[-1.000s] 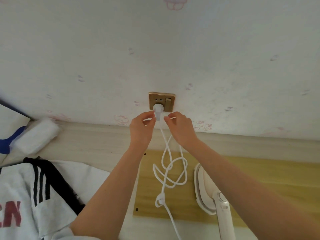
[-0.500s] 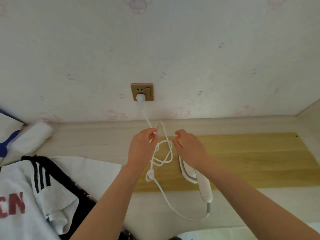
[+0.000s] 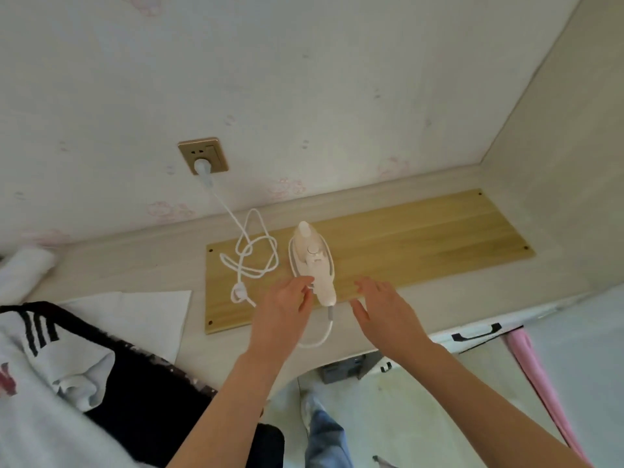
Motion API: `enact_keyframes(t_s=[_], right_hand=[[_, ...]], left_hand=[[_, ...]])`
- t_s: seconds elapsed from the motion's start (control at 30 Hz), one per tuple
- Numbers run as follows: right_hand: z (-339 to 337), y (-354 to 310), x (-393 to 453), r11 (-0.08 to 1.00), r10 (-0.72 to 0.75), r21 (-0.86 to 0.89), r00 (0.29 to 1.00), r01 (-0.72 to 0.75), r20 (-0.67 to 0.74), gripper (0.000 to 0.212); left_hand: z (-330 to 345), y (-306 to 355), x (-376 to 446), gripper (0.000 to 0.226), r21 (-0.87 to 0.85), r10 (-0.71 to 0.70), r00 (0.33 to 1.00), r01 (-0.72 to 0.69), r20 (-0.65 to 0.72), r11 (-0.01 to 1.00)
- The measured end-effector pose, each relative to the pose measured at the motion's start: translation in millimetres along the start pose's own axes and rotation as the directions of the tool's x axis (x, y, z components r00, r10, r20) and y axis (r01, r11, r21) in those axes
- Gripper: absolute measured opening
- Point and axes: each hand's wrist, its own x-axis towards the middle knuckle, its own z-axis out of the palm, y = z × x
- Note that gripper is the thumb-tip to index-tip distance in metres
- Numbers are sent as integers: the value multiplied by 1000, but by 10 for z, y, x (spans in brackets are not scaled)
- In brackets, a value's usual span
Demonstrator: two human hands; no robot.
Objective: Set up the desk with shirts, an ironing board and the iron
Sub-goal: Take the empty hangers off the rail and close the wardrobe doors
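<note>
A white iron (image 3: 312, 261) lies on a yellow wooden board (image 3: 422, 238) on the desk. Its white cord (image 3: 251, 261) loops on the board's left part and runs up to a plug in the gold wall socket (image 3: 203, 156). My left hand (image 3: 285, 307) hovers just left of the iron's handle end, fingers apart, holding nothing. My right hand (image 3: 383, 305) is spread open to the right of the handle, apart from it. A white shirt with black stripes (image 3: 44, 352) lies over a black garment (image 3: 145, 383) at the left.
A white cloth (image 3: 141, 312) lies flat between the shirts and the board. A rolled white item (image 3: 25, 265) sits at the far left by the wall. A side panel (image 3: 557, 163) closes the desk on the right. Below the desk edge are floor, jeans and pink fabric (image 3: 537, 383).
Both hands let go of the cord and drew back from the socket toward the iron's handle. The view swung down and right, and the iron now lies flat on the board.
</note>
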Motion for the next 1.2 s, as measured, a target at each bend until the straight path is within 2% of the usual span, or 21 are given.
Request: enact_keyframes(t_s=[0.2,0.33,0.57,0.73,1.0,1.2], right_hand=[[-101,597,-1032,991,131,44,989,-128,-62,41],[-207,982,-1840,972,232,57,969,-227,-88,39],[-344,1569,-3219,896,444,101,877,-433,-183,38],[-393,1905,-3981,807,591,138,779,-574,-211,36],[-497,2501,-4902,614,788,176,581,-770,-205,30],[-786,3125,-5323,535,842,115,516,-837,-159,26]], left_hand=[[446,629,-735,22,1,62,994,-62,86,998],[748,1094,-1316,25,-31,110,974,-106,200,994],[1265,2014,-2053,26,-138,209,910,-169,359,976],[1684,2609,-2403,27,-125,338,810,-318,479,940],[2284,3432,-2721,30,-148,510,631,-535,585,832],[2777,4105,-2911,32,-171,562,517,-620,646,766]])
